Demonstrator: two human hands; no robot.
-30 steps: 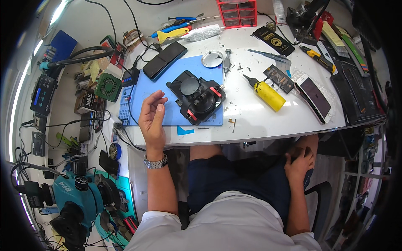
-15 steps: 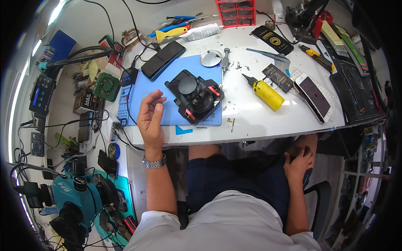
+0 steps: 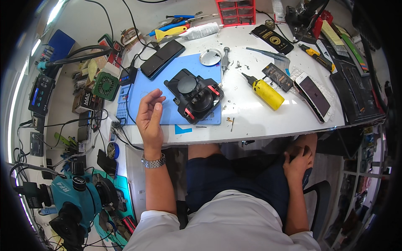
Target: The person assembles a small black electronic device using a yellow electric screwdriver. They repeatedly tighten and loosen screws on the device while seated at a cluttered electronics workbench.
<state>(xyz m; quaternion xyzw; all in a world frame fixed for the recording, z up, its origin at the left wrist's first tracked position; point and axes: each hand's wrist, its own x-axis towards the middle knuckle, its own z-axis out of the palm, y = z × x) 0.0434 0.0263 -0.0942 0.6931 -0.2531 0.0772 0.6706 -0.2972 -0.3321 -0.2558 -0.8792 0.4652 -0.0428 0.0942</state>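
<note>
My left hand (image 3: pixel 150 119) rests on its side at the near left part of the blue work mat (image 3: pixel 146 94), fingers loosely bent and thumb apart, holding nothing. Just right of it, without contact, lies a black device (image 3: pixel 197 95) with a round grey disc, a round dark well and two red tabs, perhaps a clamp or holder. My right hand (image 3: pixel 297 163) is down below the table, laid over my right leg near the knee; its thumb and fingers are apart and nothing shows in it. A black phone (image 3: pixel 162 60) lies on the mat's far left part.
Right of the mat are a screwdriver (image 3: pixel 225 60), a round metal dish (image 3: pixel 210 57), a yellow bottle (image 3: pixel 268 94), a phone battery (image 3: pixel 277 77), tweezers (image 3: pixel 268 54) and a white phone (image 3: pixel 313 97). A teal microscope (image 3: pixel 77 194) and cables crowd the left. A red drawer box (image 3: pixel 236 13) stands behind.
</note>
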